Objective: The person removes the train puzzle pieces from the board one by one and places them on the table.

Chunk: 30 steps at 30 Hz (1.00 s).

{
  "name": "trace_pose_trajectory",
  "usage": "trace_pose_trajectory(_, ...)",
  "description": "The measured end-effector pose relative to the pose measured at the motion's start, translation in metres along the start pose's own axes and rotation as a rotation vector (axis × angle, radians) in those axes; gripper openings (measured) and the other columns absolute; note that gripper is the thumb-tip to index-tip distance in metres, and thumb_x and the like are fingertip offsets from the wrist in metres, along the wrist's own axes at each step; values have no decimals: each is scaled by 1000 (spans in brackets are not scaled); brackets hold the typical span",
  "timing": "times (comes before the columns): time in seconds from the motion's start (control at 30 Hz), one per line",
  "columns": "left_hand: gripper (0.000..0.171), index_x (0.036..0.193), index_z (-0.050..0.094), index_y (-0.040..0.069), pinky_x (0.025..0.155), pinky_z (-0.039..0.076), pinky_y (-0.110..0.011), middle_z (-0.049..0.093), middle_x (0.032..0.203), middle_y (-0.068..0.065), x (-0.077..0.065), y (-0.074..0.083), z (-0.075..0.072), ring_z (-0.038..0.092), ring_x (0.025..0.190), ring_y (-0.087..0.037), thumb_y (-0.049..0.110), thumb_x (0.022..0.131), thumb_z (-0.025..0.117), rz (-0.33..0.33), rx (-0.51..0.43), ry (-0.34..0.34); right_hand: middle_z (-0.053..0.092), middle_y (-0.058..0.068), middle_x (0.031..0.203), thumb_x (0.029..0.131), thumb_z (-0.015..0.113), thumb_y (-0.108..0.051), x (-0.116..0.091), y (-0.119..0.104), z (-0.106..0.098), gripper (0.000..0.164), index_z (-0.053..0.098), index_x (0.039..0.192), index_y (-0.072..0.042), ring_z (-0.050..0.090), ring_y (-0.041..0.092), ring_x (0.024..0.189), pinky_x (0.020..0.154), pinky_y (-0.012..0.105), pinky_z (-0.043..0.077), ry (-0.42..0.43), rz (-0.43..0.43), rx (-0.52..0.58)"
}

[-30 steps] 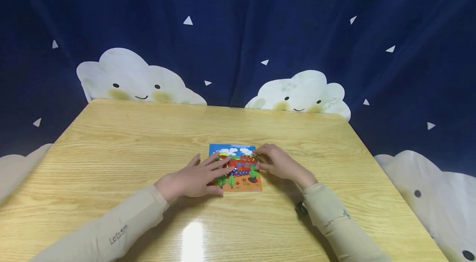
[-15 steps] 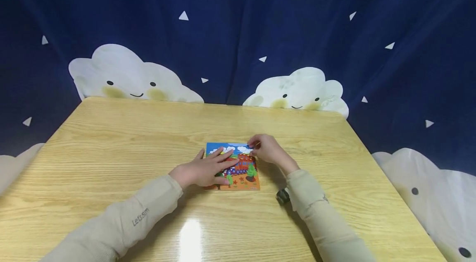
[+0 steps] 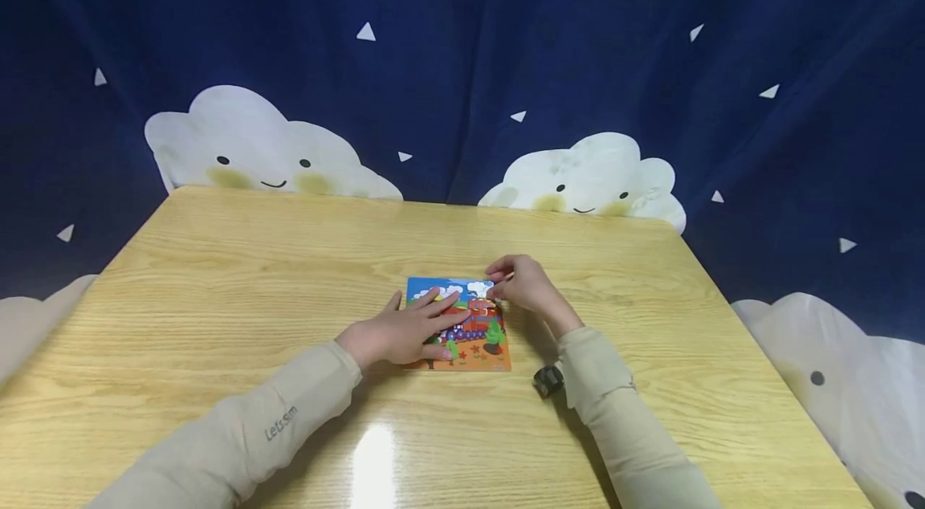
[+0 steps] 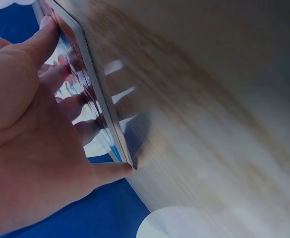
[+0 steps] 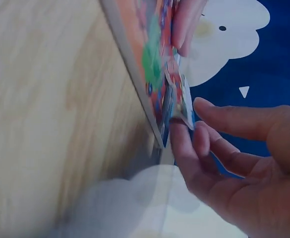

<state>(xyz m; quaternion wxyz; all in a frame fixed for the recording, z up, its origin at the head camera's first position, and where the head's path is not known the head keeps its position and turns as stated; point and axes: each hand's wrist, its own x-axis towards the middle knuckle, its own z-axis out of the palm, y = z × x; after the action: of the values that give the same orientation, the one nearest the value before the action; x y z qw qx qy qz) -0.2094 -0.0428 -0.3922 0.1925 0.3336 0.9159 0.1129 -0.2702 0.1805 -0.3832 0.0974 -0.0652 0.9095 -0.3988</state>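
A picture puzzle with a red train, clouds and trees lies flat on the wooden table. My left hand rests spread over its left half, covering part of the train. In the left wrist view, the fingers lie across the picture, with one fingertip at the board's edge. At the puzzle's upper right corner, my right hand pinches a puzzle piece. The right wrist view shows this piece tilted up off the board, a finger under it and the thumb at its edge. Its far end is partly hidden.
The wooden table stretches around the puzzle on every side. A small black device sits at the right wrist. Behind the table hangs a dark blue curtain with white clouds and triangles.
My left hand has slid right, further over the puzzle. The right hand has moved from the right edge up to the upper right corner, where a piece is now raised.
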Motion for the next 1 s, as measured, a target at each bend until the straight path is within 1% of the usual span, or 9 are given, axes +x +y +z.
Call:
trace_pose_trajectory(0.13,65,157,26,31,111,7,-67,5,165,3,-1,1,-1,0,150,-26,49,99,50,-1,-2,0,61,13,104,80,74,9,-1,0,3,34,68,113,2,59,22,85,68,27,52,-15,10,27)
trace_pose_trajectory(0.23,65,157,25,31,111,8,-67,5,165,3,-1,3,-2,1,150,-26,49,99,49,-2,3,-2,62,14,106,81,73,10,-2,0,5,31,70,110,1,59,23,86,69,28,52,-15,-7,15)
trace_pose_trajectory(0.4,65,157,25,31,111,9,-67,5,165,2,-2,3,-2,2,150,-26,49,99,49,-1,11,2,67,11,98,78,76,9,-2,2,5,26,72,101,-1,62,22,83,70,30,52,-11,-74,-16)
trace_pose_trajectory(0.53,65,157,25,31,111,9,-67,5,165,3,-2,2,-1,1,150,-26,48,99,50,0,10,5,69,6,94,77,80,4,-1,5,6,26,73,100,-5,61,19,83,72,29,51,-12,-106,-34)
trace_pose_trajectory(0.63,65,157,25,31,111,8,-67,4,165,3,-2,2,-1,1,150,-26,48,99,50,0,9,7,69,6,96,77,81,2,-2,6,5,27,73,101,-6,61,18,81,71,28,50,-8,-130,-39)
trace_pose_trajectory(0.7,65,157,25,31,111,8,-67,4,165,3,-2,2,-1,1,150,-26,49,99,49,0,11,7,69,8,97,77,81,2,-3,9,-1,27,74,102,-5,61,18,78,68,29,51,0,-146,-30)
trace_pose_trajectory(0.8,66,157,24,32,112,8,-66,3,165,4,-2,2,0,0,150,-25,49,99,50,4,12,7,69,11,100,79,80,2,-5,18,-16,26,74,103,-4,62,17,73,64,30,52,5,-167,-24)
trace_pose_trajectory(0.9,66,157,23,32,112,8,-65,3,165,4,-2,1,1,0,150,-25,49,99,50,5,10,12,69,14,102,81,78,1,-7,34,-38,25,73,105,-2,62,17,73,63,30,52,3,-158,-22)
trace_pose_trajectory(1.0,66,157,24,31,112,7,-65,4,165,3,-4,1,1,1,150,-25,48,99,51,6,4,20,68,17,102,83,76,1,-11,55,-62,24,71,107,1,62,18,77,65,31,53,1,-125,-19)
